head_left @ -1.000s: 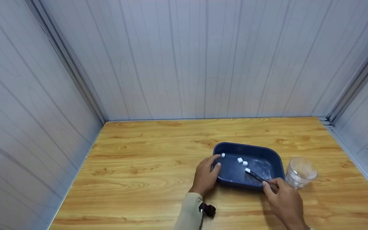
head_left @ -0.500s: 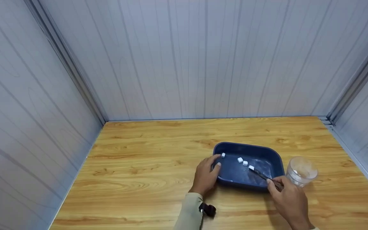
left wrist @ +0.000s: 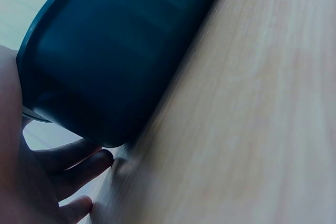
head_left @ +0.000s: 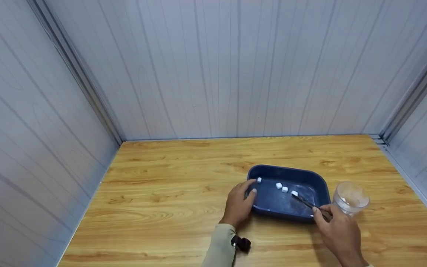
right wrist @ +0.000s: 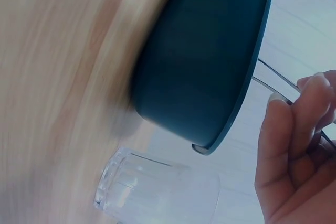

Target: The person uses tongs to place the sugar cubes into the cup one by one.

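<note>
A dark blue rectangular tub (head_left: 289, 214) stands on the wooden table with several small white cubes (head_left: 284, 189) inside. At its left end, my left hand (head_left: 238, 203) holds the rim, thumb and index fingertip over the edge; other fingers lie along the outer wall in the left wrist view. My right hand (head_left: 338, 229) pinches a pair of dark tweezers (head_left: 306, 202) over the tub's front right corner. Their two thin prongs show in the right wrist view. The tips are right at one white cube (head_left: 294, 193), to the right of the others.
Close to the tub's right end stands a clear glass (head_left: 351, 198) with something white in it. Wood-grain table (head_left: 161, 193) stretches out to the left. Pale panel walls (head_left: 217, 74) rise behind and at both sides.
The right hand with the tweezers has moved slightly right and back, and the cube at their tips has shifted the same way. The left hand and the tub have stayed put.
</note>
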A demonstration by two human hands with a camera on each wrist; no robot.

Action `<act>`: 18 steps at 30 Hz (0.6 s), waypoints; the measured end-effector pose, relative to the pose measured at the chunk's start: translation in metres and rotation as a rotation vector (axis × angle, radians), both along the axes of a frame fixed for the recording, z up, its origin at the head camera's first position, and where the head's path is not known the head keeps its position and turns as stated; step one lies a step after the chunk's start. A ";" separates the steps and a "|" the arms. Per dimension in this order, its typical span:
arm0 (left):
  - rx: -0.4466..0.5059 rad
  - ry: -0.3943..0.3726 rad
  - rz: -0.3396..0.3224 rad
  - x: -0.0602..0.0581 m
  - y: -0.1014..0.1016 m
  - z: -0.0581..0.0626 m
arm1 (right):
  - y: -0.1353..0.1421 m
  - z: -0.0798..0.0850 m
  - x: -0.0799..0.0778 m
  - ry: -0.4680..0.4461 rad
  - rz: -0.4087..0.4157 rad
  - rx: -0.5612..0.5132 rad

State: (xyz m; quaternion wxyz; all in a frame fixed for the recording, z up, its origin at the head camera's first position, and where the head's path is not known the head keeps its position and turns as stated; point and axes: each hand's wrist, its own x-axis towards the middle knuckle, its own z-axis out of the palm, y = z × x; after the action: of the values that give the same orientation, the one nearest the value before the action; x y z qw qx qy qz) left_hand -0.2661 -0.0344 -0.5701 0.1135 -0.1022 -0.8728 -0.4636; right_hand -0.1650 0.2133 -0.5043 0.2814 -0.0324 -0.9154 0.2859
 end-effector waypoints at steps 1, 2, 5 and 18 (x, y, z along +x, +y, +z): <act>-0.001 -0.003 0.001 0.000 0.000 0.000 | 0.000 0.000 0.000 -0.004 -0.003 -0.003; 0.000 -0.004 0.001 0.000 0.000 0.000 | 0.001 0.001 0.001 -0.010 -0.008 -0.005; 0.003 -0.001 0.000 0.000 0.000 0.000 | 0.001 0.003 0.001 -0.036 -0.019 -0.007; -0.018 0.012 -0.009 0.000 0.000 -0.002 | 0.006 0.004 0.004 -0.040 -0.033 -0.047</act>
State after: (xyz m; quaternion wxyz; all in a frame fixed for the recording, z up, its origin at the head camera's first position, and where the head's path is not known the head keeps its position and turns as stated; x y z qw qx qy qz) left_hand -0.2663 -0.0345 -0.5716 0.1157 -0.1098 -0.8757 -0.4557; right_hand -0.1607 0.2192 -0.5002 0.2667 -0.0597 -0.9133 0.3018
